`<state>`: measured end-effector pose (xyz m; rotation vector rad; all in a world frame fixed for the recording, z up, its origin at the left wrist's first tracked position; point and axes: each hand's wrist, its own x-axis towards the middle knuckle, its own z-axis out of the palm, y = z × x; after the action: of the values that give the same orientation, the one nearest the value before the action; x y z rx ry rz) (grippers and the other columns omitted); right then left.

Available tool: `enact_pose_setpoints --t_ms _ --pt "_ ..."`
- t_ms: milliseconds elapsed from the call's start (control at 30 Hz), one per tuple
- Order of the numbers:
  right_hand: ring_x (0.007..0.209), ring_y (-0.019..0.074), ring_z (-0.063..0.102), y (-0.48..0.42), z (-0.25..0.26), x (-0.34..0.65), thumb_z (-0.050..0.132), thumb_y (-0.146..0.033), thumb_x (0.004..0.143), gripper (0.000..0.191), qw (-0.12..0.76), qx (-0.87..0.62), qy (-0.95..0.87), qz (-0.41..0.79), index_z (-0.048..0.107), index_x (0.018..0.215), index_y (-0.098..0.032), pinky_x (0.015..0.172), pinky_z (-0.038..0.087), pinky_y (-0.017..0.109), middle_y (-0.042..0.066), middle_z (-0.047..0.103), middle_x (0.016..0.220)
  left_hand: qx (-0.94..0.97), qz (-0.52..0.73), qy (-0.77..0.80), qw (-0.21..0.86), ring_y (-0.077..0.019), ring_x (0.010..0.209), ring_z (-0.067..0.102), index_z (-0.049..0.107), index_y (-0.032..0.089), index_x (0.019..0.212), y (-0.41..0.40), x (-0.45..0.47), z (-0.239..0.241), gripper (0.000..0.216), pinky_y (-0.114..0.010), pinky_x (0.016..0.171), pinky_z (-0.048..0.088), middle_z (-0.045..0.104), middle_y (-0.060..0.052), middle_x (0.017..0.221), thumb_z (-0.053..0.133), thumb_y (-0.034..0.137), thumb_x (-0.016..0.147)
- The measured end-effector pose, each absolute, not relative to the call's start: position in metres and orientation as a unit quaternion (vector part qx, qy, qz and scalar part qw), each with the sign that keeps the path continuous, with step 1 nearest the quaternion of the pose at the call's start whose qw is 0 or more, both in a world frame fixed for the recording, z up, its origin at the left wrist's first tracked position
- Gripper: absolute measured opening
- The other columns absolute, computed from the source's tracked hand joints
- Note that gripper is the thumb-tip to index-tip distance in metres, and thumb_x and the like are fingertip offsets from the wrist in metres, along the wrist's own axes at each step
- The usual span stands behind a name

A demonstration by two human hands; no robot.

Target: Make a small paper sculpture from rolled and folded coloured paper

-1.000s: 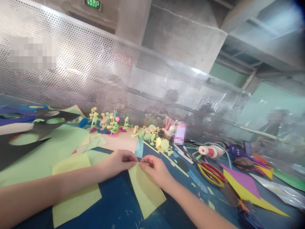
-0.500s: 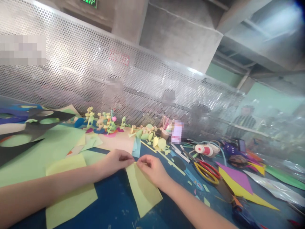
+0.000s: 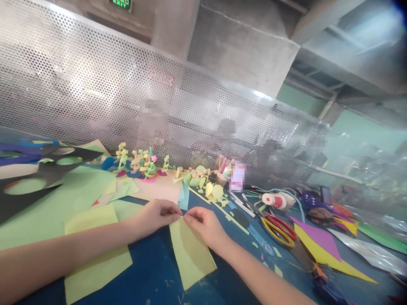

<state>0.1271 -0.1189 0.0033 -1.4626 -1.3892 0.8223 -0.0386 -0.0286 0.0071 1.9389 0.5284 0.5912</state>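
L hand point(image 3: 162, 215), yellow paper point(image 3: 192, 258), R hand point(image 3: 205, 224): close together over blue table point(image 3: 151, 273).
Far L, loose yellow sheet point(image 3: 98, 275); then L hand, thumb & fingers closed in pinch on paper's top tip (exact contact is hard to see); paper reaches down toward viewer; R hand pinches same tip; farther R, scissors point(image 3: 288, 240) w/ red-yellow handles.

Bare left hand point(image 3: 156, 217), bare right hand point(image 3: 205, 226), slender forearms point(image 3: 76, 245) — uncovered as well

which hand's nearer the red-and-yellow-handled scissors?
Right. The right hand is left of the scissors in view, not touching them; the left hand is farther left, beyond the right.
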Motion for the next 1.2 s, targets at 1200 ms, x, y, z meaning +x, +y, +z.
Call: enact_pose_setpoints --t_ms 1200 --pt "0.060 0.0121 0.053 -0.1205 0.0055 0.1255 0.064 -0.042 0.071 0.028 0.471 -0.592 -0.538 0.372 0.062 0.078 -0.015 0.057 0.039 0.023 0.001 0.063 0.068 0.800 0.295 0.210 0.478 -0.0161 0.080 0.062 0.065 0.017 0.088 -0.0286 -0.0402 0.0015 0.020 -0.026 0.075 0.048 0.068 -0.003 0.087 0.056 0.031 0.076"
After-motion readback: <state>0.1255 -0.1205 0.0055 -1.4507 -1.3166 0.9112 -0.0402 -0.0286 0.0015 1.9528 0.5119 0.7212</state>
